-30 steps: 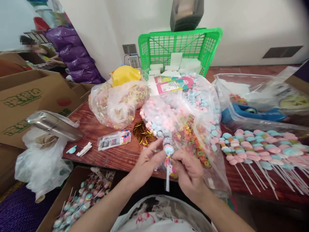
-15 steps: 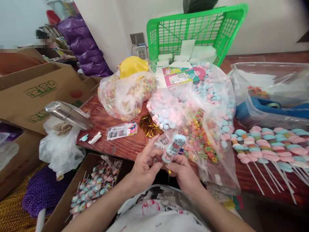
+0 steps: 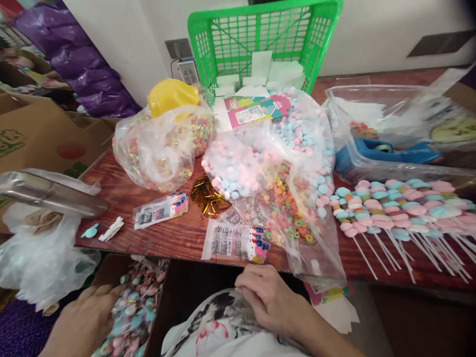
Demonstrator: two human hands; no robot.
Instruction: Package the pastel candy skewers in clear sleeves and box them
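Observation:
My left hand (image 3: 87, 317) is over the cardboard box at the lower left, at the edge of a heap of wrapped marshmallow sticks (image 3: 136, 312). Its back faces me, and its fingers bend down out of sight. In front of my body, just below the table edge, my right hand (image 3: 269, 295) is closed with its fingers curled together, and nothing shows in it. The printed labels (image 3: 234, 243) lie on the table right above it. Beside them is a clear bag of colourful ring candies (image 3: 297, 218).
Pink and blue marshmallow skewers (image 3: 394, 208) lie at the right, before a clear bin with a blue tape dispenser (image 3: 394, 148). A green basket (image 3: 312, 64) stands behind bagged marshmallows (image 3: 234, 166). At the left are gold twist ties (image 3: 208, 196), more labels (image 3: 159, 210) and a steel flask (image 3: 55, 193).
Both hands held a wrapped marshmallow stick together. My left hand has moved down left to the box, and the stick no longer shows separately. My right hand has lowered. The view has shifted right.

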